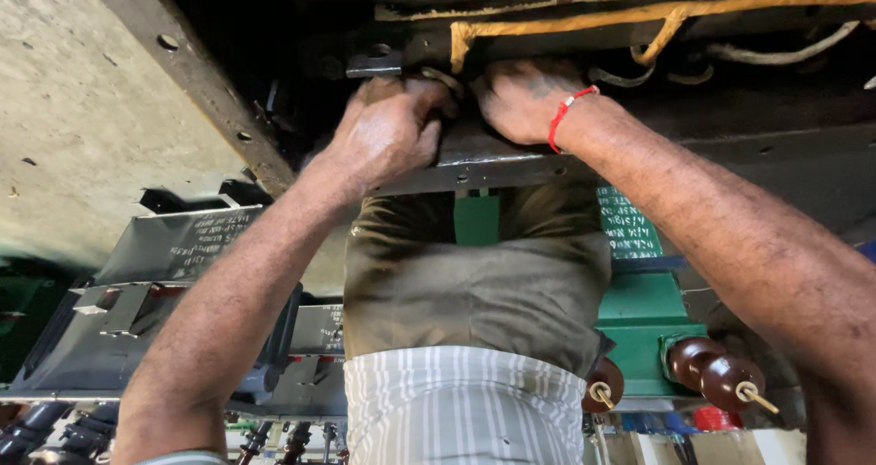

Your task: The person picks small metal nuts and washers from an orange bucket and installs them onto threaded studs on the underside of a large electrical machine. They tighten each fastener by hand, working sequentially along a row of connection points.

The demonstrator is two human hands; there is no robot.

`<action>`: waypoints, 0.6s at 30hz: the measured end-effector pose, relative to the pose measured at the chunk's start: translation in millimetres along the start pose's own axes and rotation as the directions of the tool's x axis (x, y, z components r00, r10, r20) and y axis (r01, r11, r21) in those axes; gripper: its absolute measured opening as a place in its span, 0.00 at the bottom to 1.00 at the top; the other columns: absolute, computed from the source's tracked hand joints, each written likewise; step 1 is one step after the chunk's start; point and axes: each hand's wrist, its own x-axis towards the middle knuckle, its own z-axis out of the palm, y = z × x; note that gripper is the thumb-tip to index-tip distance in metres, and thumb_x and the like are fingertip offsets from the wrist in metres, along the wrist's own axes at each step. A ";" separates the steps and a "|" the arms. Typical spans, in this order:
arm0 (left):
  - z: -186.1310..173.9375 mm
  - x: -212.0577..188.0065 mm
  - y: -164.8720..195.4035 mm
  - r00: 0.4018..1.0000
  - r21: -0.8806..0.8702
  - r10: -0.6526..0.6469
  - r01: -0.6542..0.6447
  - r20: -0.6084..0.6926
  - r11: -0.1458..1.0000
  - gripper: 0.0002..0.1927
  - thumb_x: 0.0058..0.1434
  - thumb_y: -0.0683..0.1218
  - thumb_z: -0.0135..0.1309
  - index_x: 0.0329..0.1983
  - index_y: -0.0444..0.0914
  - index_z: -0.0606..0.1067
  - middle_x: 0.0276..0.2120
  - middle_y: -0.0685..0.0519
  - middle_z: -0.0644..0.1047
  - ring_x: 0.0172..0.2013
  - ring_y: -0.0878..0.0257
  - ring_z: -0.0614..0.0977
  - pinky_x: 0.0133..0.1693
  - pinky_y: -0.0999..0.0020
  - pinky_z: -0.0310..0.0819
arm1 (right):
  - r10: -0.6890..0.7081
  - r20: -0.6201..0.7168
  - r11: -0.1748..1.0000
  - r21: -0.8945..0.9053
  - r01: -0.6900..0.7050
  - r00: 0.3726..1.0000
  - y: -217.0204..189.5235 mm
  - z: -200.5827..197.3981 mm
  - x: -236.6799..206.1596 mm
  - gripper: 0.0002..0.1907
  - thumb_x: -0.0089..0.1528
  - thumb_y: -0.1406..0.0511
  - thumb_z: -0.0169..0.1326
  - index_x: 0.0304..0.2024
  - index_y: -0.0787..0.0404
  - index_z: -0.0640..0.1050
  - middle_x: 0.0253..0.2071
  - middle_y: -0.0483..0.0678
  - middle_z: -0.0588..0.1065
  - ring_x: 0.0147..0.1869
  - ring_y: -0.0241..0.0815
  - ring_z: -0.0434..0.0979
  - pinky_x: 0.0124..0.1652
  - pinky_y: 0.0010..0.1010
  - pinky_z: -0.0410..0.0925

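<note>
My left hand (388,127) is closed in a fist on a small dark metal part (442,79) at the edge of a greasy steel frame (511,159). My right hand (522,95), with a red thread on its wrist, presses fingers-first into the same spot just beside it; its fingertips are hidden behind the frame. A yellow-sleeved cable (584,20) runs along the dark machine body just past both hands. What the fingers grip is hard to make out.
A person in an olive shirt (474,273) and striped cloth (461,406) stands close beyond the frame. Grey metal housings (164,292) lie at left, a green unit (643,310) with brown ceramic insulators (721,374) at right. A concrete wall (82,109) fills the upper left.
</note>
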 end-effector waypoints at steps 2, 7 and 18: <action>0.1 0.0 -0.8 0.997 0.020 -0.053 0.052 0.053 0.998 0.15 0.60 0.48 0.55 0.49 0.43 0.79 0.35 0.42 0.81 0.42 0.42 0.81 0.50 0.47 0.71 | -0.051 -0.006 0.999 -0.011 0.051 0.999 0.5 0.8 0.7 0.21 0.68 0.57 0.36 0.49 0.57 0.79 0.53 0.60 0.76 0.55 0.67 0.75 0.52 0.58 0.68; -1.1 0.2 -1.3 0.987 -0.027 -0.108 0.113 0.122 0.993 0.13 0.62 0.47 0.53 0.49 0.45 0.79 0.36 0.44 0.82 0.45 0.45 0.81 0.54 0.48 0.70 | -0.155 0.002 0.987 -0.041 0.155 0.988 11.9 14.9 13.2 0.21 0.69 0.59 0.34 0.49 0.60 0.78 0.57 0.61 0.74 0.60 0.66 0.73 0.54 0.58 0.66; -6.4 1.1 4.8 0.997 -0.026 -0.031 0.033 0.075 0.999 0.14 0.60 0.46 0.54 0.49 0.45 0.80 0.43 0.46 0.83 0.47 0.48 0.82 0.54 0.52 0.73 | -0.091 0.065 0.995 -0.023 0.093 0.994 17.3 23.1 23.2 0.21 0.68 0.60 0.35 0.52 0.60 0.77 0.55 0.63 0.74 0.58 0.65 0.73 0.54 0.56 0.66</action>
